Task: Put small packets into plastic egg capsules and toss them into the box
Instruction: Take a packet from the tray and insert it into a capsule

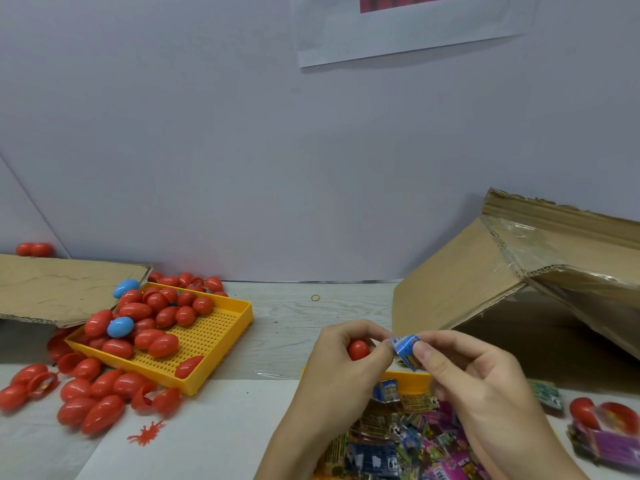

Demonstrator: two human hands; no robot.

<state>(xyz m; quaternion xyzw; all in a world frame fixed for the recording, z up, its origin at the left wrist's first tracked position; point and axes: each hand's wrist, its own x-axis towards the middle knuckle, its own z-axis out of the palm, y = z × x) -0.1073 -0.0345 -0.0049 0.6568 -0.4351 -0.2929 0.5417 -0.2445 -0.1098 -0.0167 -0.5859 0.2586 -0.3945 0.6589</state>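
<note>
Both hands pinching one blue packet (404,347)
Left hand (341,370) fingers half hide red capsule (358,350); right hand (474,386) fingers clamp packet edge

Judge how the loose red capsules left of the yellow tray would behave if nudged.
The red capsules look smooth, rounded and glossy, so they would probably roll and slip easily. They seem thin hollow plastic, likely light. Nothing rims that pile, unlike the yellow tray, so they could scatter.

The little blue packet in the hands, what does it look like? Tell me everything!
The blue packet is small, shiny and crinkled like foil or plastic wrap, with a barcode on its left end and a touch of red on top. It is held in the air above the tray of packets. The left hand and right hand pinch it from either side; the left also holds a red capsule.
</note>
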